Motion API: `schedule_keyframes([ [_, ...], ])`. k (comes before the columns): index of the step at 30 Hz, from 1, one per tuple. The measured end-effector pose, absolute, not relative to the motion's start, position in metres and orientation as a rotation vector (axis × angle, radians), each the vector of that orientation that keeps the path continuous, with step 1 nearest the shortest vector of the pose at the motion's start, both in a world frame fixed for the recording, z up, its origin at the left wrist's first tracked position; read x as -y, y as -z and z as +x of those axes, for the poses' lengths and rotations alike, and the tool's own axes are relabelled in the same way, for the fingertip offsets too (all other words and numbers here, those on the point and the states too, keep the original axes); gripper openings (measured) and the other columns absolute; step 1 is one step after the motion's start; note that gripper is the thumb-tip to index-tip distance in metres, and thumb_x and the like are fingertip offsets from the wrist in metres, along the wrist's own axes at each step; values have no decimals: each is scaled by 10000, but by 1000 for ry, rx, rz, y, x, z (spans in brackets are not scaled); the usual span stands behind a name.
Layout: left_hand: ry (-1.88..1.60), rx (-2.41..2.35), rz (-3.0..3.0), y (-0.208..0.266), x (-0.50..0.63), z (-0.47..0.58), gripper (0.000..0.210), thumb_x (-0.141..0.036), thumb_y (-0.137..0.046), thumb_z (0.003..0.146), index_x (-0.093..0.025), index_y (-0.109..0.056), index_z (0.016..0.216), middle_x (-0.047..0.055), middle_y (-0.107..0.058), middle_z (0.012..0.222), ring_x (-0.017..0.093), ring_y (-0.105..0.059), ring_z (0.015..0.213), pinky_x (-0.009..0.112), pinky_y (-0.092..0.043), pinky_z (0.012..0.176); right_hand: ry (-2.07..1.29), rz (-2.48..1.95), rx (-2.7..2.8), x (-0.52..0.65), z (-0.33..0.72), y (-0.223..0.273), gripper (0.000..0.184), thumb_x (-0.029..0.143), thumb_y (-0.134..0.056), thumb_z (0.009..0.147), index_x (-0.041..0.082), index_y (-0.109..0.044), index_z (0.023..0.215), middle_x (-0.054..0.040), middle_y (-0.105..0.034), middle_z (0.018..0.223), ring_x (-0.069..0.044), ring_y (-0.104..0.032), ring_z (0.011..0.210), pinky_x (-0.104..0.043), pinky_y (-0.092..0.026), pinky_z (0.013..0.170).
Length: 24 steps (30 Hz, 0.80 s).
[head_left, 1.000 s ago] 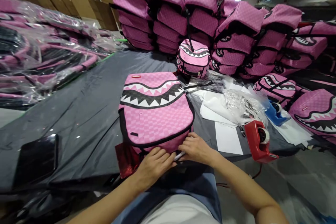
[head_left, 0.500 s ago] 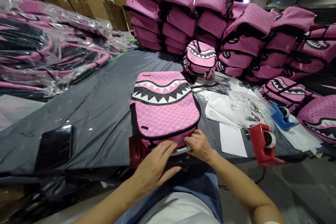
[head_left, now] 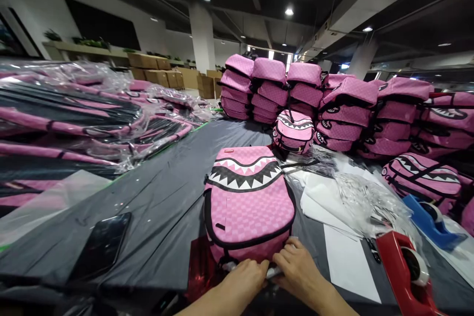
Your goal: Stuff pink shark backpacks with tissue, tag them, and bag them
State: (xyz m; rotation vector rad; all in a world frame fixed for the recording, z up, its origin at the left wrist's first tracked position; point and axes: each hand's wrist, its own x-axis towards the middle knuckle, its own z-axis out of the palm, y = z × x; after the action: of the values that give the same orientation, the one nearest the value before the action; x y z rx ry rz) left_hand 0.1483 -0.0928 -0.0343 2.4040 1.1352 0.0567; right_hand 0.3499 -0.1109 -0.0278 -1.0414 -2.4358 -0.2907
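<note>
A pink checkered backpack [head_left: 255, 212] with a black-and-white shark-tooth print lies front side up on the dark-covered table, its near end toward me. At that end, my left hand [head_left: 247, 276] has its fingers curled around a whitish strip [head_left: 273, 271]. Close beside it on the right, my right hand [head_left: 298, 264] is closed on the same strip, knuckles against the backpack's lower edge. My fingertips are mostly hidden. Dark red shiny film [head_left: 200, 266] lies left of my left hand, partly under the backpack.
A black phone [head_left: 103, 242] lies to the left. On the right are white paper sheets [head_left: 348, 261], clear plastic bags [head_left: 363, 197], a red tape dispenser [head_left: 400, 266] and a blue one [head_left: 433, 222]. Stacked pink backpacks [head_left: 270, 94] stand behind; plastic-wrapped ones [head_left: 66, 118] fill the left.
My left hand has moved in from a loose, spread pose to close on the strip next to my right hand. The view has tilted upward, so everything sits lower.
</note>
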Motion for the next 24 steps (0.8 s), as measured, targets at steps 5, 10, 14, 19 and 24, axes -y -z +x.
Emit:
schedule_keyframes([
  [5, -25, -1075, 2288, -4, 84, 151, 260, -200, -646, 785, -170, -680, 1041, 106, -731, 1037, 289, -675, 966, 348, -502, 842, 481, -951, 2337, 102, 346, 37, 82, 258, -607, 899, 190, -564, 917, -11, -623, 666, -187, -537, 621, -371, -414, 749],
  [10, -52, -767, 1857, -22, 63, 156, 204, -338, -558, 823, -181, -666, 896, 25, -701, 844, 206, -654, 810, 309, -504, 793, 521, -867, 2235, 93, 347, 39, 161, 218, -452, 983, 207, -504, 831, 21, -563, 616, -150, -457, 541, -333, -398, 687],
  [14, -44, -728, 1643, -12, 65, 160, 320, -417, -501, 847, -150, -660, 920, 36, -702, 805, 162, -644, 683, 271, -506, 682, 466, -894, 2268, 98, 344, 32, 209, 273, -423, 1019, 200, -544, 865, 18, -572, 622, -161, -495, 576, -347, -434, 750],
  [19, -229, -775, 1674, 0, 83, 147, 532, -689, -593, 759, -179, -728, 824, 39, -739, 760, 225, -687, 722, 284, -552, 656, 332, -1108, 2300, 142, 369, 18, 401, 351, -619, 936, 171, -574, 1292, -120, -687, 1187, -235, -603, 1129, -400, -416, 1053],
  [24, -409, -881, 1683, 45, 70, 134, 560, -822, -540, 706, -360, -789, 900, -38, -806, 830, 288, -775, 799, 328, -637, 714, 238, -1927, 1268, 222, 486, 1, 306, 434, -535, 956, 204, -713, 1052, -97, -711, 974, -212, -644, 913, -329, -493, 850],
])
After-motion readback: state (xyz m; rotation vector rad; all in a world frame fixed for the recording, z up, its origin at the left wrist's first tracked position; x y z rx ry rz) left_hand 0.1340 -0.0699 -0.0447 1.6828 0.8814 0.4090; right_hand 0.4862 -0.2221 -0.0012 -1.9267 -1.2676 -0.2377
